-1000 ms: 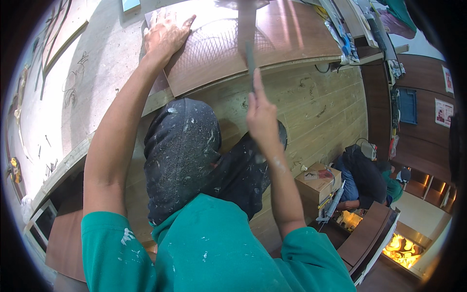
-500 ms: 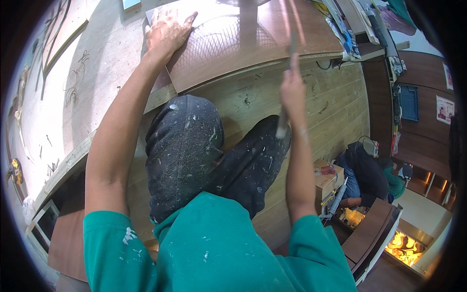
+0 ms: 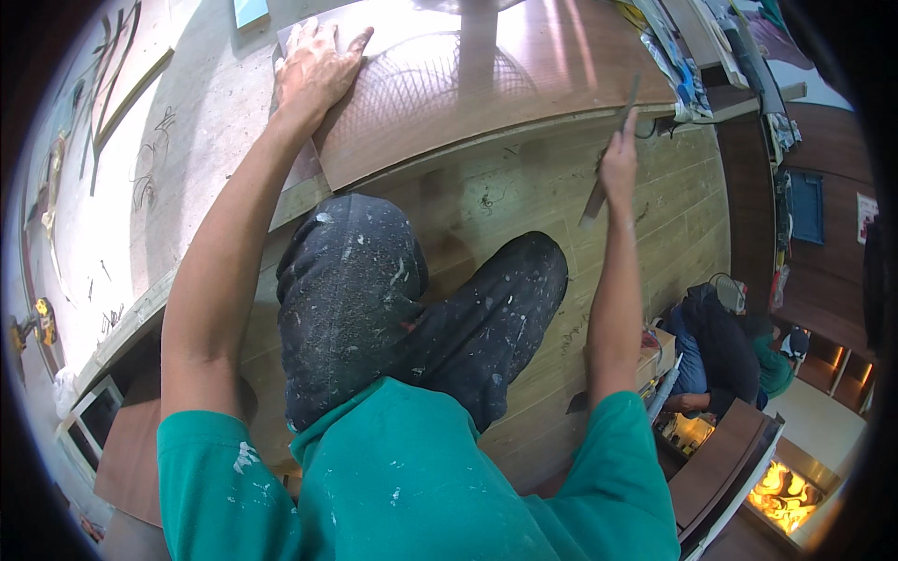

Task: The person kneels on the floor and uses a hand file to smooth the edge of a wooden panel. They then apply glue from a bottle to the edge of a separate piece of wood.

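My left hand point(image 3: 321, 70) lies flat with its fingers spread on the left end of a glossy brown wood-grain board point(image 3: 412, 131). Off the board's near edge, toward its right end, my right hand point(image 3: 618, 170) is closed round a long, flat grey file point(image 3: 592, 204). One end of the file sticks out beyond the fingers, and the other shows below the hand. It looks slightly blurred, and I cannot tell whether its far end touches the board's edge.
The board rests on a pale workbench point(image 3: 210, 112). My bent knees point(image 3: 351, 271) are below its edge, over a wood-plank floor point(image 3: 524, 201). A yellow-black tool point(image 3: 45, 321) lies far left. Another person point(image 3: 725, 346) crouches at right near a cardboard box point(image 3: 655, 355).
My right hand, with the file in it, has moved to the right along the board's near edge. My left hand keeps its place on the board.
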Demonstrator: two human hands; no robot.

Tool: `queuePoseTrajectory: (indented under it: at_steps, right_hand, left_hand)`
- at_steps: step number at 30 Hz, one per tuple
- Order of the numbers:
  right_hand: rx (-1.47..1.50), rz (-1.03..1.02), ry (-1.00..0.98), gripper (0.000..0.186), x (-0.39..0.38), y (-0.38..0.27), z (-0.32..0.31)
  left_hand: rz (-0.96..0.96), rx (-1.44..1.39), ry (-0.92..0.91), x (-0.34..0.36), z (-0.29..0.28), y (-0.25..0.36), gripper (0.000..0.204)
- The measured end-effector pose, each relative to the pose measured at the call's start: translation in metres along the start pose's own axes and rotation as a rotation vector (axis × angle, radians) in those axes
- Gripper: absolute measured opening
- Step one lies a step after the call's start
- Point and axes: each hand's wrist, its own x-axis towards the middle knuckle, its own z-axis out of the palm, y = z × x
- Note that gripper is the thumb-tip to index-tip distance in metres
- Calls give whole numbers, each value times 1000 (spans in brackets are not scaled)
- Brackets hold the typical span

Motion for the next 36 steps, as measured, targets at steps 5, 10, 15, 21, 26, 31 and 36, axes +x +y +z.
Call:
queuePoseTrajectory:
  at_steps: [5,10,15,21,26,31,36]
  right_hand:
    - [124,-17,-79,63,-35,-29,19]
    - [-11,-157,-184,66,-99,-74,33]
    - [-72,29,11,62,-14,-33,5]
    - [-57,-157,-321,64,-173,-158,53]
    - [-71,-1,-149,62,-87,-107,25]
    - [-45,-90,-124,62,-123,-137,58]
    - [20,-137,-161,62,-168,-163,72]
  left_hand:
    - [-32,-9,33,0,2,-9,88]
    - [-44,10,47,-5,-5,-15,87]
    - [2,-5,43,3,1,-5,84]
    - [21,-148,168,18,31,-53,71]
    - [-156,-706,372,-4,9,-25,46]
    - [-170,-866,449,-14,26,-46,48]
    - [-213,-866,390,-23,13,-36,53]
